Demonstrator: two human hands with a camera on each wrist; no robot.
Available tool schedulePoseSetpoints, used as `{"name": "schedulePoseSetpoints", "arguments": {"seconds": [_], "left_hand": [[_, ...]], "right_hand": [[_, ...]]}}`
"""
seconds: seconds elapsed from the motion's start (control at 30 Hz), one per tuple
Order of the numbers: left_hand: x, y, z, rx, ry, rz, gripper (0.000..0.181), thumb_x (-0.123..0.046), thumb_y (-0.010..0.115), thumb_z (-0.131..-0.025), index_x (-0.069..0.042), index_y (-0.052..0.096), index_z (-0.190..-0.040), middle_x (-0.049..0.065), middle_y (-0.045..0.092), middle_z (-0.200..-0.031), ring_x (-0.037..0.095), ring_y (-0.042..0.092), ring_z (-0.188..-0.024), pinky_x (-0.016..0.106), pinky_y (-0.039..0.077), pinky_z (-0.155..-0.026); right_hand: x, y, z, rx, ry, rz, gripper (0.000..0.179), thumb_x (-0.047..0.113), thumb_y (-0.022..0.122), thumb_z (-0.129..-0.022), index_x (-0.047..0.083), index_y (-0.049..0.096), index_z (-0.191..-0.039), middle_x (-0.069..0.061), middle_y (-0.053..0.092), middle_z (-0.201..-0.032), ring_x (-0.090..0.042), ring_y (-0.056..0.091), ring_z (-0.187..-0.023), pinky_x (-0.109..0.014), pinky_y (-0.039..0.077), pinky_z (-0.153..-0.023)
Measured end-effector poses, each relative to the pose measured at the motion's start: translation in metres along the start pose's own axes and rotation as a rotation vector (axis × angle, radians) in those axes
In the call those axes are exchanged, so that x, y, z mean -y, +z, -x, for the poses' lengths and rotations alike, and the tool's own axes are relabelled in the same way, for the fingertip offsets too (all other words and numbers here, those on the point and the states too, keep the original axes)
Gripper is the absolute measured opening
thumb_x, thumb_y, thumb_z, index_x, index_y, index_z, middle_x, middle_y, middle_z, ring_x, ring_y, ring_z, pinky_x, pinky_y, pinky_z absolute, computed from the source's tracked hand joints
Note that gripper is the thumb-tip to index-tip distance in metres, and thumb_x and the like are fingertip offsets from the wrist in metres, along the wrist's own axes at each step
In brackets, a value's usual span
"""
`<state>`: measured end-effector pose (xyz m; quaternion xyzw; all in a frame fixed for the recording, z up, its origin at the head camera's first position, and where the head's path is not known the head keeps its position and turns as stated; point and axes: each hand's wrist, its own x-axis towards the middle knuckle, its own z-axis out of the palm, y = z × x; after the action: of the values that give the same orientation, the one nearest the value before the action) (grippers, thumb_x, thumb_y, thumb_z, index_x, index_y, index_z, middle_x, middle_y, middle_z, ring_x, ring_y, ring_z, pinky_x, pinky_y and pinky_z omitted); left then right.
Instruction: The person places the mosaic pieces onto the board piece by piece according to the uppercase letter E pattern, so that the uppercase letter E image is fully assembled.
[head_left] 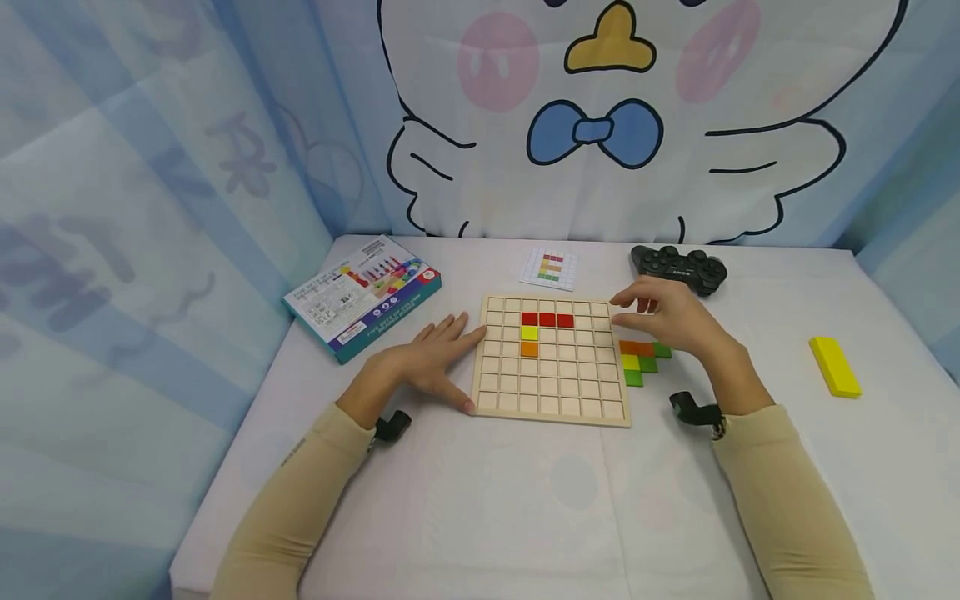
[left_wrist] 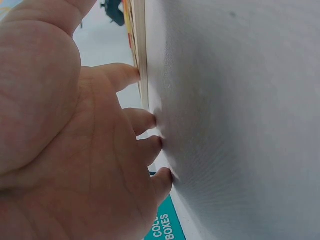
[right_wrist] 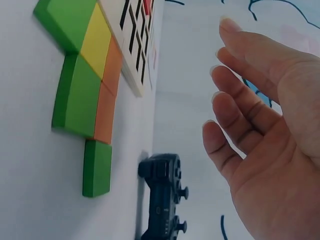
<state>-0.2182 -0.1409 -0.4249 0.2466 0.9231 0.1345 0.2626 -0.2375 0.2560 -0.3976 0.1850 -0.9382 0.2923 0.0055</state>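
Note:
A wooden grid board [head_left: 557, 407] lies on the table. On it are a row of three red tiles [head_left: 547, 320], then a yellow tile [head_left: 529, 333] and an orange tile [head_left: 529, 349] below the leftmost red one. My left hand [head_left: 431, 360] has its fingers spread, with the index fingertip and thumb at the board's left edge and other fingertips on the cloth. Above the board's upper right edge hovers my right hand [head_left: 663, 315], fingers loosely bent and thumb apart; its palm [right_wrist: 280, 150] holds nothing. Loose orange tiles [right_wrist: 105, 112], a yellow tile [right_wrist: 97, 42] and green tiles [right_wrist: 77, 95] lie beside the board.
Behind the board lies a card [head_left: 550, 269] printed with a coloured tile pattern. A teal-sided box [head_left: 363, 296] is at the back left, a black game controller [head_left: 678, 268] behind my right hand. Far right lies a yellow block [head_left: 835, 367]. A printed curtain [head_left: 585, 200] hangs behind the table.

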Motion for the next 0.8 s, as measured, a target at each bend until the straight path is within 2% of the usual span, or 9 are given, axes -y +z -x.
{"name": "schedulePoseSetpoints", "arguments": {"seconds": [0.33, 0.6, 0.8], "left_hand": [[-0.001, -0.001, 0.001, 0.003, -0.011, 0.002, 0.131, -0.069, 0.085, -0.071, -0.03, 0.007, -0.169, 0.007, -0.012, -0.176, 0.028, -0.015, -0.163, 0.051, -0.008, -0.132], [-0.001, 0.0, 0.0, 0.004, -0.006, -0.009, 0.131, -0.069, 0.085, -0.072, -0.03, 0.006, -0.169, 0.007, -0.011, -0.176, 0.028, -0.016, -0.163, 0.051, -0.009, -0.132], [0.0, 0.001, -0.001, -0.001, -0.008, -0.006, 0.131, -0.069, 0.085, -0.071, -0.031, 0.006, -0.169, 0.006, -0.011, -0.176, 0.027, -0.016, -0.163, 0.051, -0.008, -0.132]], "right_hand": [[-0.012, -0.01, 0.004, 0.071, 0.075, -0.009, 0.031, 0.02, 0.082, -0.091, 0.01, 0.077, -0.119, -0.006, 0.067, -0.101, -0.025, 0.052, -0.092, -0.031, 0.045, -0.07], [-0.025, -0.009, 0.005, 0.211, 0.123, -0.035, 0.023, 0.02, 0.08, -0.093, 0.015, 0.079, -0.115, -0.005, 0.068, -0.102, -0.026, 0.053, -0.095, -0.033, 0.047, -0.072], [-0.03, -0.005, 0.004, 0.248, 0.103, -0.063, 0.017, 0.024, 0.083, -0.091, 0.017, 0.083, -0.106, -0.001, 0.07, -0.095, -0.024, 0.055, -0.091, -0.031, 0.045, -0.072]]}}
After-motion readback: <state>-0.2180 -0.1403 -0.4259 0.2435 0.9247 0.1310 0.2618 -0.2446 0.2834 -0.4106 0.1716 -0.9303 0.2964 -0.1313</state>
